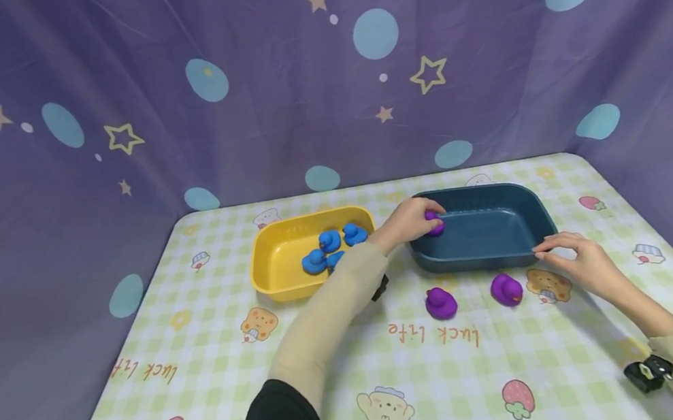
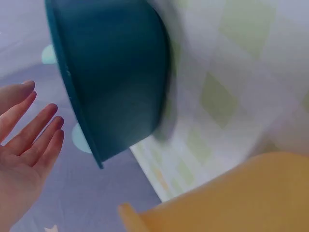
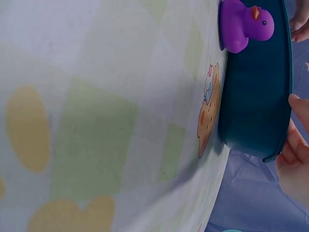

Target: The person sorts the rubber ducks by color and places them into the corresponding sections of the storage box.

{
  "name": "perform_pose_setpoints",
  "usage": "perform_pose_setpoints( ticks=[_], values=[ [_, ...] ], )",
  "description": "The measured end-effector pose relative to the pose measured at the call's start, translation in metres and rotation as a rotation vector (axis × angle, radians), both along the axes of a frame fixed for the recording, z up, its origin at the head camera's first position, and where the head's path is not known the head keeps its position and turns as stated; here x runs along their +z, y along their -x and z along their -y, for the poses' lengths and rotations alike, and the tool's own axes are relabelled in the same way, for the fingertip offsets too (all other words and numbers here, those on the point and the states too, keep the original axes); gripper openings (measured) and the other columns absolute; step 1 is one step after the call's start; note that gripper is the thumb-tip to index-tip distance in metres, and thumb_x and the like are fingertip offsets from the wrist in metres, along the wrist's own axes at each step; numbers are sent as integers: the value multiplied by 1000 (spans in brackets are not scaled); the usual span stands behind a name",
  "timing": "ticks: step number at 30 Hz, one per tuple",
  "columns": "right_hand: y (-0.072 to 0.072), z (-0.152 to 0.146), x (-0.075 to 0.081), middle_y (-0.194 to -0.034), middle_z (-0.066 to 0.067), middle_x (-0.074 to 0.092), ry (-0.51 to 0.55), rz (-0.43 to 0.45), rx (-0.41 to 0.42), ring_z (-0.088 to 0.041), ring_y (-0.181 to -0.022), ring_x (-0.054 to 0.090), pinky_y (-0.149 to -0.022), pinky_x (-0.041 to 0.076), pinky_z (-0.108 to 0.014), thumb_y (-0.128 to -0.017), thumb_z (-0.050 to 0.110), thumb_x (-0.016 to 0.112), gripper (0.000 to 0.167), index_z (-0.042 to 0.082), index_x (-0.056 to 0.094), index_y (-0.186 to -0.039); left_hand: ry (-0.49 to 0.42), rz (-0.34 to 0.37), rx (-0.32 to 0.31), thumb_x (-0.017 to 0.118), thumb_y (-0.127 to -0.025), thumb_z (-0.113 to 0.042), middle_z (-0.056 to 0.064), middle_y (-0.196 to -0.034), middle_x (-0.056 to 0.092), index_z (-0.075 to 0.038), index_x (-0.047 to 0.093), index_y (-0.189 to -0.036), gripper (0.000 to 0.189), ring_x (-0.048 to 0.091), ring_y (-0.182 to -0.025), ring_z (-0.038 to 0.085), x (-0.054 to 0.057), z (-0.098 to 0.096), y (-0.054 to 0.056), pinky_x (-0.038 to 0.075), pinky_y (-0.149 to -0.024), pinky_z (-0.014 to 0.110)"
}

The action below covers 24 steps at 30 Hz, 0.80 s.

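Observation:
My left hand (image 1: 410, 221) is over the left end of a dark teal plastic basin (image 1: 490, 262). A purple rubber duck (image 1: 434, 224) shows just below its fingers. In the left wrist view the fingers (image 2: 41, 133) are spread and loosely extended above the basin rim, with no duck seen between them. At the near right corner of the basin, my right hand (image 1: 582, 263) pinches the rim between thumb and fingers. Two more purple rubber ducks, one on the left (image 1: 441, 303) and one on the right (image 1: 507, 290), sit on the tablecloth before the basin.
A yellow basin (image 1: 280, 291) stands to the left and holds several blue rubber ducks (image 1: 314, 261), partly hidden by my left forearm. A checked, printed cloth (image 1: 209, 401) covers the table. Behind it hangs a purple curtain (image 1: 278, 127) with stars and ovals.

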State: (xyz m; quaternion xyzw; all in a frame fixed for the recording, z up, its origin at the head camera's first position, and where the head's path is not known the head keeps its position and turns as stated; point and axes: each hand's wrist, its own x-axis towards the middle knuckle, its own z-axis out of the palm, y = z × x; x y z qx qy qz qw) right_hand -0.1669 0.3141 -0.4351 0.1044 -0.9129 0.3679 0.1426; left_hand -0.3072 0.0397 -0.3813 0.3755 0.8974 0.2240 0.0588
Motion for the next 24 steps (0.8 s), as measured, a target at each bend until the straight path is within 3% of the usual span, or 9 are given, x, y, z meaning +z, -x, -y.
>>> perform_pose_setpoints(
  ticks=[3,10,15,18,24],
  values=[
    [0,0,1,-97,-11,58,0,-6,0,14,-94,35,-79,32,-14,-82,15,63,13,6,67,-91,-10,-7,-17,58,-85,-21,2,-106,63,-11,64,-108,25,56,-97,13,4,3,-8,43,-82,15],
    [-1,0,1,-101,-15,57,-6,5,-4,15,-94,33,-81,35,-23,-83,16,62,14,6,67,-92,-86,5,-71,60,-84,-20,3,-103,64,-10,65,-106,24,58,-90,14,10,14,-24,44,-73,12],
    [-1,0,1,-99,-10,57,-2,2,1,15,-94,35,-79,33,-17,-83,16,62,14,6,67,-92,-131,-11,-112,61,-84,-17,5,-105,63,-7,65,-105,24,57,-94,16,15,25,-36,46,-80,19],
    [-1,0,1,-97,-8,57,3,-2,5,15,-94,35,-78,31,-12,-83,15,62,14,6,67,-92,-140,-26,-113,62,-83,-18,4,-106,63,-8,65,-105,24,56,-97,16,19,33,-44,44,-84,20],
    [-1,2,2,-99,-15,57,7,1,12,14,-94,35,-78,30,-10,-83,15,62,14,6,67,-92,-142,-7,-94,61,-84,-20,3,-105,62,-11,64,-107,25,56,-90,14,22,53,-60,46,-80,21]
  ],
)
